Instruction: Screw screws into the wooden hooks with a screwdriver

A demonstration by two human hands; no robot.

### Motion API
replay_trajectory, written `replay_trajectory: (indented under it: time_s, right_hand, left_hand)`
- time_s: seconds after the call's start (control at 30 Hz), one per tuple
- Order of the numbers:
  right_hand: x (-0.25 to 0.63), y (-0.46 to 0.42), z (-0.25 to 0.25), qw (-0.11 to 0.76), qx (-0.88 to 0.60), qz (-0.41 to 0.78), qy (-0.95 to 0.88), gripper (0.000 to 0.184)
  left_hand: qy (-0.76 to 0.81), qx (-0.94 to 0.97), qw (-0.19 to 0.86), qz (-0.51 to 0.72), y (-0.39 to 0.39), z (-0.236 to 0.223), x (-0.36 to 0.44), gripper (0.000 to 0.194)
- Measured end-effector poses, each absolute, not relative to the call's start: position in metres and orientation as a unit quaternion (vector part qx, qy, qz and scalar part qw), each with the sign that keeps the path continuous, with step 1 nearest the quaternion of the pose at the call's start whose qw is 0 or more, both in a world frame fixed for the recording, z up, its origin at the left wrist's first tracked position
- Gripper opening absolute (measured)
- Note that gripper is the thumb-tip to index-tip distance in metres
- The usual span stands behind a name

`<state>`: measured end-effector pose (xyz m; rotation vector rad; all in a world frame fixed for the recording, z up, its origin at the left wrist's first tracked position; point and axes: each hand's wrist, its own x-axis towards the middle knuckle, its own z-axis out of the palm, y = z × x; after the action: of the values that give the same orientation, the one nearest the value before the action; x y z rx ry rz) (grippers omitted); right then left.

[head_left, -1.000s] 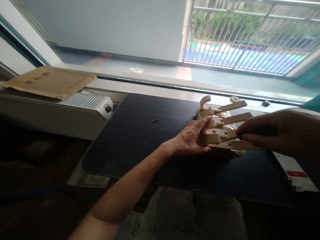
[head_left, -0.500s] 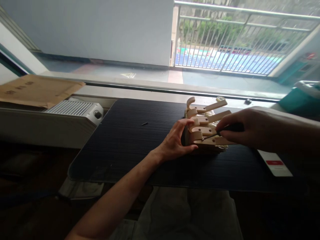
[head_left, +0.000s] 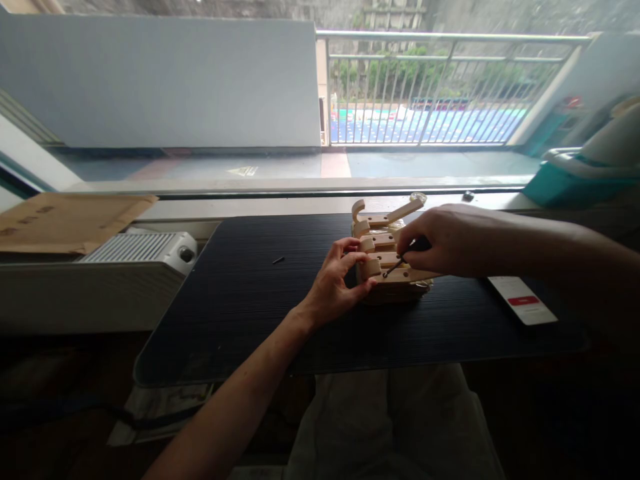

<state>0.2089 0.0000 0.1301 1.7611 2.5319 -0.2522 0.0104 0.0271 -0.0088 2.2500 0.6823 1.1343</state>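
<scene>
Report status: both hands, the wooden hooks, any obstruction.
Left hand steadying wooden hooks. Right hand gripping screwdriver, tip at nearest hook's hole. Loose dark bit lies left, out of the way.

Head-worn view, facing forward and down — tabletop fairly near, lower edges rather dark

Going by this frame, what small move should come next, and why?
Probably keep the left hand bracing the hooked wooden piece and turn the screwdriver gently: the right hand grips its dark handle, and its tip appears to meet the wood at a hole beside the hook.
</scene>
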Motion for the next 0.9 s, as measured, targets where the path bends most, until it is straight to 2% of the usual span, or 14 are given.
replay_trajectory:
  time_s: [0.27,0.5,0.63,0.9]
  right_hand:
    - [0.193,-0.011,0.147,0.03,0.586,-0.101,0.803,0.026]
    - [0.189,-0.012,0.141,0.031,0.593,-0.097,0.799,0.023]
    - [0.189,-0.011,0.137,0.039,0.616,-0.082,0.783,0.024]
    - [0.205,0.001,0.127,0.041,0.646,-0.082,0.757,0.029]
  left_hand:
    - [0.302,0.849,0.223,0.372,0.028,-0.004,0.01,0.029]
    - [0.305,0.866,0.193,0.345,0.024,0.003,0.011,0.026]
    - [0.297,0.856,0.204,0.37,0.025,-0.005,0.013,0.023]
    - [0.25,0.821,0.23,0.46,0.029,-0.03,0.018,0.03]
